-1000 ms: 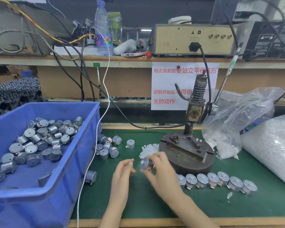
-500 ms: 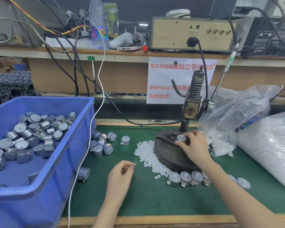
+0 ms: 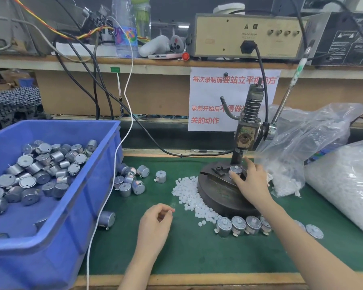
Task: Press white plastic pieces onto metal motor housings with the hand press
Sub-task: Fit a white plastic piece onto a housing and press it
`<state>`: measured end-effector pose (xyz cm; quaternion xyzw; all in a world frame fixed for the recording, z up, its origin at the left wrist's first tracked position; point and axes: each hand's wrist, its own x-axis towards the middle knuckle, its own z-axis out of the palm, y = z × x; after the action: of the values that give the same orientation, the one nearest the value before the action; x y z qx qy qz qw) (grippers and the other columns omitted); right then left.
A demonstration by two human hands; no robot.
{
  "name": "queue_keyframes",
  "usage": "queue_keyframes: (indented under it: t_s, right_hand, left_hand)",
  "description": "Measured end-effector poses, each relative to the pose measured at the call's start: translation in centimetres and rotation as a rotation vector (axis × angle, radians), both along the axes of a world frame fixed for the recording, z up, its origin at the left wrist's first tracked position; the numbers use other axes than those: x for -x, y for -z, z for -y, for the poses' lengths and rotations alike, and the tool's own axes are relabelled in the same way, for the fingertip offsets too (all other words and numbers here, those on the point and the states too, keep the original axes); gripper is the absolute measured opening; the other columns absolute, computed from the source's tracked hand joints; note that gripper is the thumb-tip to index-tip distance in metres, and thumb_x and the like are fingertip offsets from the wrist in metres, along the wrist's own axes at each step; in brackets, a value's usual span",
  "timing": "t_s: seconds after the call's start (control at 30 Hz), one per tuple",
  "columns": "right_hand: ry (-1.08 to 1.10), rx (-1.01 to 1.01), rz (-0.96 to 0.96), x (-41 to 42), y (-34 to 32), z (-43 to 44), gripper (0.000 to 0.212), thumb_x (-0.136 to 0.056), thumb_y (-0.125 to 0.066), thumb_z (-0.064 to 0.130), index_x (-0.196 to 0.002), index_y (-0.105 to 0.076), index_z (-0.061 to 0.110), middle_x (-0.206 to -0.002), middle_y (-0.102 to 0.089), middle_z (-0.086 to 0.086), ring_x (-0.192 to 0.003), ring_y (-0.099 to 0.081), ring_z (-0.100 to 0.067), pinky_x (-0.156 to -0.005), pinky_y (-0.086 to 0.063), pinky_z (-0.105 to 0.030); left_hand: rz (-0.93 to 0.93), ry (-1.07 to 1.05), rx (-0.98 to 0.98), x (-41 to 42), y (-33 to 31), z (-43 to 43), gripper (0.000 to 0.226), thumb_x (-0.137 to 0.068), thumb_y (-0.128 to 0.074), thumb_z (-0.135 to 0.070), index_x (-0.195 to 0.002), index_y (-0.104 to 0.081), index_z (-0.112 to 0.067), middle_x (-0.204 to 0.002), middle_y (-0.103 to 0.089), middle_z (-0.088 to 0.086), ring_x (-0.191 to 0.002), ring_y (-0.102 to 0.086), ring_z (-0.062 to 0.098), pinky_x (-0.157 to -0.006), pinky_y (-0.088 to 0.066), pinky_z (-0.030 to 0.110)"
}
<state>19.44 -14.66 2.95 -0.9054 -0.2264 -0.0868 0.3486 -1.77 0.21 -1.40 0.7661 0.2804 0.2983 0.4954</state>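
The hand press stands on a round dark base at the right of the green mat. My right hand reaches over the base and grips a silver motor housing seated upright in the fixture under the ram. My left hand hovers low over the mat, thumb and forefinger pinched on a small white plastic piece. A heap of white plastic pieces lies against the base's left side. The press lever points up and right, untouched.
A blue bin with several motor housings fills the left. Loose housings lie beside it, and a row of motors sits in front of the base. Two plastic bags crowd the right. A white cable hangs over the bin's edge.
My right hand carried the motor housing from in front of me up onto the press fixture. My left hand let go of the housing and stayed low, pinched.
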Motion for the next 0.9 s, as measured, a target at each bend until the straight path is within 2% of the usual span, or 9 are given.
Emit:
queue_keyframes:
  t_s: [0.1,0.17,0.23,0.37,0.43,0.5,0.63,0.73,0.9]
  right_hand:
    - [-0.033,-0.508,-0.194,-0.2,-2.0,0.4,0.063,-0.088,-0.053,0.010,-0.145,-0.025,0.015,-0.144,-0.033,-0.009,-0.125,-0.041,-0.022,-0.104,-0.034,-0.041]
    - [-0.016,-0.766,-0.214,-0.5,-4.3,0.9,0.065,-0.085,-0.044,-0.002,-0.145,-0.025,0.016,-0.144,-0.033,-0.004,-0.122,-0.042,-0.016,-0.099,-0.038,-0.032]
    - [-0.044,-0.895,-0.228,-1.0,-7.0,1.0,0.066,-0.080,-0.042,-0.006,-0.142,-0.030,0.014,-0.138,-0.037,0.000,-0.121,-0.038,-0.011,-0.095,-0.035,-0.024]
    - [-0.112,-1.120,-0.397,-2.2,-12.5,0.7,0.053,-0.058,-0.045,0.011,-0.111,-0.041,0.017,-0.090,-0.047,0.009,-0.079,-0.043,-0.006,-0.063,-0.033,-0.022]
    - [-0.112,-1.148,-0.409,-2.5,-14.0,0.9,0.052,-0.065,-0.048,0.010,-0.117,-0.043,0.015,-0.083,-0.049,0.007,-0.073,-0.044,-0.006,-0.061,-0.032,-0.021]
    - [-0.103,-1.070,-0.350,-1.8,-14.1,1.0,0.051,-0.081,-0.048,0.005,-0.131,-0.041,0.014,-0.093,-0.052,0.004,-0.079,-0.047,-0.006,-0.065,-0.035,-0.020]
    - [-0.117,-0.955,-0.153,0.4,-11.8,1.5,0.018,-0.086,-0.051,0.005,-0.098,-0.048,0.019,-0.086,-0.049,0.008,-0.074,-0.046,0.000,-0.068,-0.038,-0.017]
    - [-0.152,-0.966,-0.087,1.6,-11.0,2.0,0.021,-0.085,-0.052,0.002,-0.077,-0.045,0.020,-0.074,-0.048,0.008,-0.059,-0.048,0.008,-0.062,-0.039,-0.006]
    - [-0.114,-1.011,-0.094,1.6,-11.8,1.5,0.024,-0.088,-0.053,0.005,-0.071,-0.042,0.018,-0.066,-0.043,0.005,-0.044,-0.044,0.011,-0.048,-0.036,-0.002]
  left_hand:
    - [-0.057,0.022,-0.163,-0.1,0.4,0.1,0.018,-0.085,-0.057,-0.008,-0.079,-0.062,-0.024,-0.080,-0.058,-0.006,-0.083,-0.052,0.015,-0.072,-0.038,0.014]
    - [-0.170,0.069,-0.485,-0.4,0.7,0.5,0.016,-0.086,-0.055,-0.023,-0.101,-0.060,-0.027,-0.092,-0.053,-0.009,-0.093,-0.046,0.013,-0.084,-0.034,0.021]
    - [-0.262,0.170,-0.779,-0.7,1.2,1.2,0.033,-0.087,-0.046,-0.036,-0.119,-0.051,-0.030,-0.108,-0.048,-0.009,-0.102,-0.041,0.013,-0.086,-0.028,0.022]
    - [-0.242,0.287,-0.892,-0.9,1.3,1.7,0.041,-0.089,-0.042,-0.040,-0.129,-0.047,-0.031,-0.118,-0.047,-0.008,-0.108,-0.041,0.016,-0.088,-0.028,0.025]
    - [-0.244,0.321,-0.956,-0.9,1.3,1.6,0.041,-0.092,-0.038,-0.044,-0.131,-0.046,-0.034,-0.123,-0.047,-0.009,-0.109,-0.041,0.016,-0.090,-0.029,0.026]
    - [-0.273,0.349,-0.995,-0.9,1.3,1.5,0.041,-0.093,-0.031,-0.050,-0.131,-0.045,-0.038,-0.126,-0.045,-0.010,-0.110,-0.039,0.016,-0.091,-0.027,0.026]
    - [-0.255,0.361,-1.038,-0.9,1.0,1.7,0.041,-0.094,-0.031,-0.053,-0.126,-0.053,-0.038,-0.124,-0.048,-0.010,-0.108,-0.042,0.017,-0.089,-0.029,0.026]
    - [-0.200,0.347,-1.089,-0.6,0.2,2.1,0.024,-0.083,-0.061,-0.046,-0.102,-0.070,-0.034,-0.101,-0.062,-0.008,-0.086,-0.058,0.017,-0.072,-0.047,0.024]
    - [-0.190,0.347,-1.050,-0.5,0.2,2.2,0.020,-0.070,-0.076,-0.045,-0.085,-0.074,-0.032,-0.086,-0.062,-0.011,-0.077,-0.058,0.012,-0.066,-0.045,0.021]
